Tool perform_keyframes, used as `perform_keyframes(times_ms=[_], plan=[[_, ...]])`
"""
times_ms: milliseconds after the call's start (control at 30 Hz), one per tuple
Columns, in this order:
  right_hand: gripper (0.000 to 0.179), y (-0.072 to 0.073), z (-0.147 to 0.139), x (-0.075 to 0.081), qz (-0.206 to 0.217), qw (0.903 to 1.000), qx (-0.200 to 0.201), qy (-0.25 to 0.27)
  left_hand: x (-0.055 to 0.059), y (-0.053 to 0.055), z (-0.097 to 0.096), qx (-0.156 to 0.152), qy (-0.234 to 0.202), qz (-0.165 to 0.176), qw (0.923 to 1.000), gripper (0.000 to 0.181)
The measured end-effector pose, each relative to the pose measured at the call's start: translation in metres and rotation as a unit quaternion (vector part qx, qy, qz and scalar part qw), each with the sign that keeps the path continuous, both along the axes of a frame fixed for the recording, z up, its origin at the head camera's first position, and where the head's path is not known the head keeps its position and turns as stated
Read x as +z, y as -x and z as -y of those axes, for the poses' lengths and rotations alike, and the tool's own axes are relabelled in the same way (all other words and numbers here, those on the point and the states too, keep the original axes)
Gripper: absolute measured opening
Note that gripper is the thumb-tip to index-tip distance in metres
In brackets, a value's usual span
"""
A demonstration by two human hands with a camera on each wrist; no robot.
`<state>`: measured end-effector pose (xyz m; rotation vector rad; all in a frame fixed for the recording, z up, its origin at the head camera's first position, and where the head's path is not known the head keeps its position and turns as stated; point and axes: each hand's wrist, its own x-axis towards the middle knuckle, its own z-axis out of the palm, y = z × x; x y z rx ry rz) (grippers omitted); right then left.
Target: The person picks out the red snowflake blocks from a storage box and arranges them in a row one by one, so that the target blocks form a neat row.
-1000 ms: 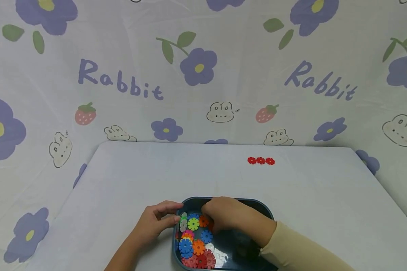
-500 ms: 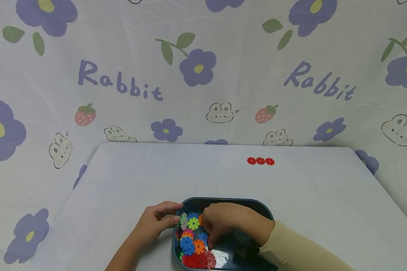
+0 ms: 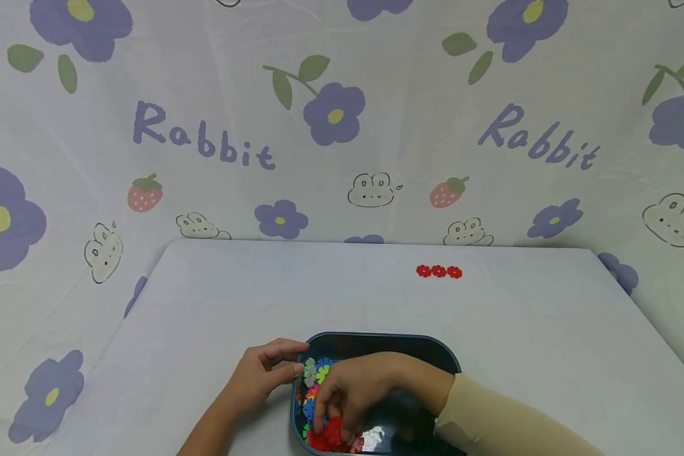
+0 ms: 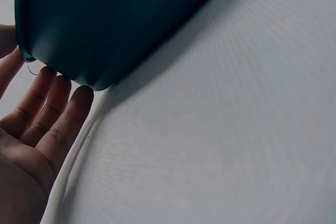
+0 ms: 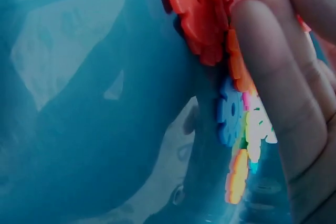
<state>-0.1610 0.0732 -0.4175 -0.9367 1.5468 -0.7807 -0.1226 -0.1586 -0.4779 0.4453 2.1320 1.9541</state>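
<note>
In the head view, my left hand (image 3: 260, 373) touches the left rim of a dark blue-green tray (image 3: 382, 334) with its fingertips and thumb. The left wrist view shows several nearly straight fingers (image 4: 68, 111) against the tray's outer wall. My right hand (image 3: 356, 387) reaches down inside the tray near the front left, fingers curled, and pinches a red flower-shaped plastic disc (image 3: 333, 430). More red discs (image 5: 197, 11) lie by its fingertips in the right wrist view. Blue (image 5: 229, 111), orange and green discs lie along the left side, partly hidden by the hand.
Three joined red discs (image 3: 439, 272) lie in a row at the back of the white table (image 3: 251, 285). A patterned cloth (image 3: 399, 82) with flowers and rabbits hangs behind. The tray's right half shows its bare, shiny floor.
My right hand has moved left and toward the front inside the tray, from the orange and blue discs to the red ones. My left hand stays on the rim.
</note>
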Motion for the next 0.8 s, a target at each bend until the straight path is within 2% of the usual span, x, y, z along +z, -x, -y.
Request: perform_keyframes(times_ms=[167, 533, 800], plan=[[0.031, 0.0009, -0.0003, 0.0, 0.011, 0.9999, -0.005, 0.009, -0.0002, 0.0001, -0.0002, 0.001, 0.002, -0.001, 1.0, 0.033], [0.033, 0.0024, -0.0008, -0.0018, 0.003, 1.0, -0.008, 0.004, 0.0026, -0.0003, -0.0004, 0.003, 0.008, 0.005, 1.0, 0.034], [0.032, 0.0016, -0.0002, -0.0014, 0.053, 0.9985, -0.011, -0.012, 0.0039, -0.0009, -0.0008, 0.007, 0.015, 0.017, 0.9997, 0.034]])
